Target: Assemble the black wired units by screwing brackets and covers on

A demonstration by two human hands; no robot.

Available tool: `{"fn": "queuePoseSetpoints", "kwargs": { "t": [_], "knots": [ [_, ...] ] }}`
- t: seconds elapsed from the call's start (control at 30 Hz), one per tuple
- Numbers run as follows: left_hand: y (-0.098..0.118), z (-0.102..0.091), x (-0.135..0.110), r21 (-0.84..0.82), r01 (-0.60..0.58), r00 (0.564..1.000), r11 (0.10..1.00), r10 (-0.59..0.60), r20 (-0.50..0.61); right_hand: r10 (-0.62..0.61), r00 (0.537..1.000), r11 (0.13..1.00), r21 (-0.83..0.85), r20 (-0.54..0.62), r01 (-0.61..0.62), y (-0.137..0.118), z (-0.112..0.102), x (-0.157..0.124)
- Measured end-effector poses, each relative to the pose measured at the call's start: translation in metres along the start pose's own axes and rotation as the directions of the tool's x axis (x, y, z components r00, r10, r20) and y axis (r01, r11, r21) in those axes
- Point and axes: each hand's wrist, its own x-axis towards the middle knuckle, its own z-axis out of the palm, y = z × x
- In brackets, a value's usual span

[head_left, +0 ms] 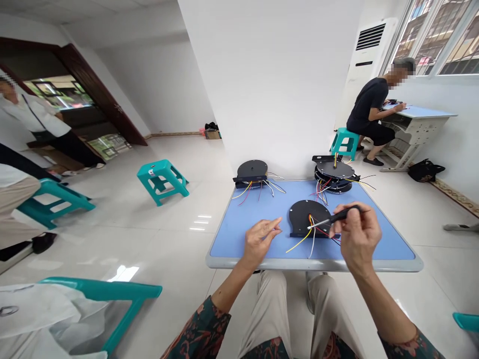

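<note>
My right hand [361, 237] grips a screwdriver [342, 215] by its black handle. The thin metal shaft slants down to the left, its tip over the round black motor housing [303, 212] on the table. Yellow, white, red and black wires come out of the housing's middle and hang toward the table's front. Just left of the housing, my left hand [259, 242] hovers with thumb and fingertips drawn together. Whatever may be between those fingertips is too small to make out.
On the blue table [230, 239], another black housing [252, 172] with loose wires stands back left, and stacked housings [334, 172] stand back right. A green stool [162, 179] is on the floor to the left. A person [374, 104] sits at a desk [430, 112] far right.
</note>
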Motion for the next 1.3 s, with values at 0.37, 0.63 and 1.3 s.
{"fn": "queuePoseSetpoints", "kwargs": {
  "t": [0.37,0.63,1.3],
  "knots": [
    [0.005,0.026,-0.008,0.129,-0.267,0.964,0.955,0.263,0.046,-0.165,0.967,0.973,-0.13,0.192,0.192,0.017,0.019,-0.028],
    [0.007,0.029,-0.006,0.139,-0.252,0.968,0.958,0.248,0.045,-0.187,0.958,0.968,-0.129,0.216,0.218,0.02,0.019,-0.031],
    [0.01,0.028,-0.002,0.119,-0.21,0.978,0.97,0.21,0.017,-0.287,0.874,0.883,-0.245,0.392,0.4,0.026,0.008,-0.035]
  ]
}}
